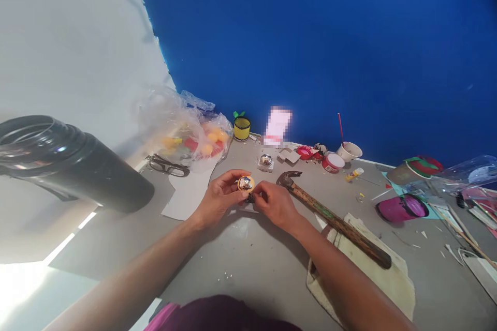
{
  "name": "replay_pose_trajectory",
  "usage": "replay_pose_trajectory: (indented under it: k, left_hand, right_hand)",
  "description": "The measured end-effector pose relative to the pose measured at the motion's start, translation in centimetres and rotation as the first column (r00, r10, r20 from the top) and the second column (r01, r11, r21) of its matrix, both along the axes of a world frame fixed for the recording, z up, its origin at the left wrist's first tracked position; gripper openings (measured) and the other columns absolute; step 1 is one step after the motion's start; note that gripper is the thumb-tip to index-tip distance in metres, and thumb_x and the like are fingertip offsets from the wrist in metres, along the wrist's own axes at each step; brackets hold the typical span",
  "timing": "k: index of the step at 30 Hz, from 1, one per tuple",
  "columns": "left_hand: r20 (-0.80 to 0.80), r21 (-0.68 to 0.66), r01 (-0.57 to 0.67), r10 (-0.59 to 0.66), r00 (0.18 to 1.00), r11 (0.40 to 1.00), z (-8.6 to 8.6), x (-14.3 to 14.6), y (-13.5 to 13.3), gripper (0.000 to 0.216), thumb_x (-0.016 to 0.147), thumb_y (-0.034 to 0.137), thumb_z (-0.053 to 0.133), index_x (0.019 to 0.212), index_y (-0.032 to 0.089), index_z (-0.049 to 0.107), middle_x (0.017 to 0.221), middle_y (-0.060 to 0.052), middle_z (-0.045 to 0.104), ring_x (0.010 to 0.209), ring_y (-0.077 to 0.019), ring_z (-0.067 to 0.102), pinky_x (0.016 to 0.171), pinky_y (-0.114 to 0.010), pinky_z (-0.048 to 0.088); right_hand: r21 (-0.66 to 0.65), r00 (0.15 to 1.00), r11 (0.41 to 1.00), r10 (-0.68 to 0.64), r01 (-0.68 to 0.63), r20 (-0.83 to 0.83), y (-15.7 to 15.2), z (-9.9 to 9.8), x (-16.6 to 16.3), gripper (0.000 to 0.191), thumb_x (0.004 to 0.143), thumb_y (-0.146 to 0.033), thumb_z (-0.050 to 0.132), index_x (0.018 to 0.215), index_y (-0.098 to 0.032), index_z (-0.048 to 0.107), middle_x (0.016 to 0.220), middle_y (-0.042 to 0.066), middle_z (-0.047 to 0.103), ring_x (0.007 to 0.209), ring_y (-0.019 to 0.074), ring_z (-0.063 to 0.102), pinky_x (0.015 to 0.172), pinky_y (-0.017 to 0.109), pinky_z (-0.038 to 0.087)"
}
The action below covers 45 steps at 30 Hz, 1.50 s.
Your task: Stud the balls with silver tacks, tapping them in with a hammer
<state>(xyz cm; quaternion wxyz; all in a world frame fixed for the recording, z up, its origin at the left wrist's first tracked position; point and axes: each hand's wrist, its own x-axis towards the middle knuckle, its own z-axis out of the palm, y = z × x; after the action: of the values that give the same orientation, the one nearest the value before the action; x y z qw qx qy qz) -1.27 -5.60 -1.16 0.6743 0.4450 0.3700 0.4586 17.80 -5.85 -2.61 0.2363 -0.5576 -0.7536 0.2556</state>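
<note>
**Grey worktop [248,264], blue wall [310,36] behind**

Small yellow ball with silver mirror chips [246,183]: above mid-worktop, pinched between thumb and fingertips of left hand [219,197]. Right hand [276,205]: fingertips bunched on tiny dark piece [251,198] just below the ball. Rusty wooden-handled hammer [330,217]: lying just beside right hand.

Thing: a small round ball [245,183], held clear of the tabletop.
Look: a yellow-orange shell is seen at the rim; the face turned upward is covered with shiny silver, mirror-like bits.
Hold: it is pinched between thumb and fingertips of the left grip [222,196], at that grip's far end.
Second thing: a small dark bit [251,198], too small to be identified, is pinched in the fingertips of the right grip [276,204].
Relation: the dark bit lies just below the ball, between the two grips.
</note>
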Motion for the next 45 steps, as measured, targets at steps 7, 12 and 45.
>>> replay_pose_trajectory:
  k: [7,12,45]
  left_hand:
    - [0.021,0.001,0.015,-0.015,1.000,1.000,-0.3,0.0,0.1,0.045,0.073,0.025,0.088,0.115,0.021,0.071,0.091,-0.002,0.069,0.075,-0.0135,0.061,0.067,-0.027,0.051]
    - [0.022,0.004,0.043,-0.043,0.999,0.999,-0.6,0.1,0.1,0.044,0.074,0.024,0.087,0.114,0.021,0.071,0.090,-0.002,0.070,0.078,-0.0146,0.062,0.067,-0.027,0.050]
    - [-0.234,0.053,0.084,-0.069,0.970,0.995,-1.0,0.2,-0.3,0.045,0.077,0.030,0.083,0.119,0.021,0.070,0.101,-0.007,0.075,0.094,-0.0228,0.070,0.080,-0.036,0.060]
  right_hand:
    - [-0.284,0.694,0.958,-0.172,-0.049,-0.699,0.6,-0.2,0.8,0.024,0.078,-0.042,0.077,0.079,-0.018,0.070,0.070,-0.001,0.065,0.060,0.0114,0.049,0.058,0.025,0.037]
    - [-0.444,0.504,0.872,-0.294,-0.206,-0.812,0.4,0.8,1.2,0.042,0.068,-0.054,0.088,0.076,-0.017,0.069,0.074,0.002,0.066,0.056,0.0081,0.041,0.047,0.021,0.026]
    - [-0.442,0.463,0.859,-0.290,-0.260,-0.837,-0.1,0.4,1.6,0.035,0.067,-0.045,0.091,0.084,-0.018,0.076,0.077,0.004,0.070,0.062,0.0104,0.051,0.047,0.020,0.026]
